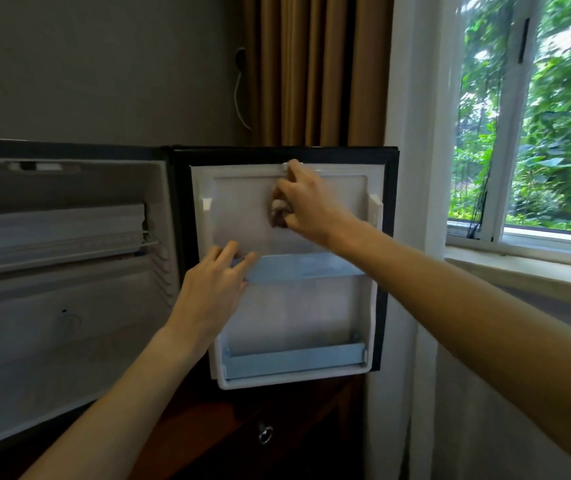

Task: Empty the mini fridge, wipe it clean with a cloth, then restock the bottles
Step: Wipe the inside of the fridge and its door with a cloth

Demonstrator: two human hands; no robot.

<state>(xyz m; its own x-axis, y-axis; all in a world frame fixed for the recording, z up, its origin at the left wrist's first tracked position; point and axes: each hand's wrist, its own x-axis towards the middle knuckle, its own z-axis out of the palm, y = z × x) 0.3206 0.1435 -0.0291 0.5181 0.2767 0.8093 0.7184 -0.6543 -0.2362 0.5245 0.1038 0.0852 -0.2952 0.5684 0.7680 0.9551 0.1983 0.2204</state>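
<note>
Standing open at far left: the mini fridge [65, 271], its white cavity showing a wire shelf [69, 252] across the upper part and no bottles anywhere in sight. Swinging wide to the right of the cavity: the fridge door [291, 268], inner liner facing the camera, black gasket framing it. Resting against the door's left side: the left hand [213, 289], fingers fairly straight and slightly spread, fingertips touching the left end of the pale blue upper door shelf [305, 268], gripping nothing. Sitting lower on the door: a second pale blue rail, the bottom door shelf [294, 358]. Pressing high on the liner, near the top edge: the right hand [306, 199], fingers curled around a bunched cloth [279, 213], a brownish-and-white wad poking out below the knuckles. Hanging behind the door: brown curtains [315, 67]. Filling the far right: a window [533, 112] looking onto green foliage. Showing under the door: dark wooden furniture [263, 434].
</note>
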